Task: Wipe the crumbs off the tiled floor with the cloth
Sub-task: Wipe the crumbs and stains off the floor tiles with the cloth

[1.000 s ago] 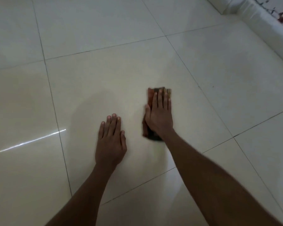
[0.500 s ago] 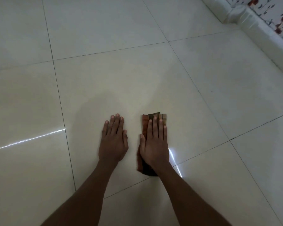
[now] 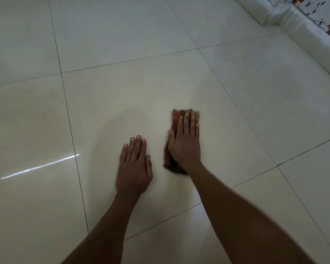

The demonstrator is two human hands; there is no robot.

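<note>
On tiled floor (image 3: 122,96), right hand (image 3: 185,143) flat on cloth (image 3: 176,116), left hand (image 3: 134,168) beside

Both arms reach forward, left hand (image 3: 134,166) and right hand (image 3: 185,143) flat, fingers straight.

Head view, steeply down onto floor (image 3: 255,77)

The right hand (image 3: 185,144) lies flat over the cloth (image 3: 176,117), hiding most of it, so only its far edge and a dark near corner show, both smeared by motion blur. Crumbs on the tiled floor (image 3: 255,92) are too small to tell. Both forearms are cut off by the bottom edge.
</note>
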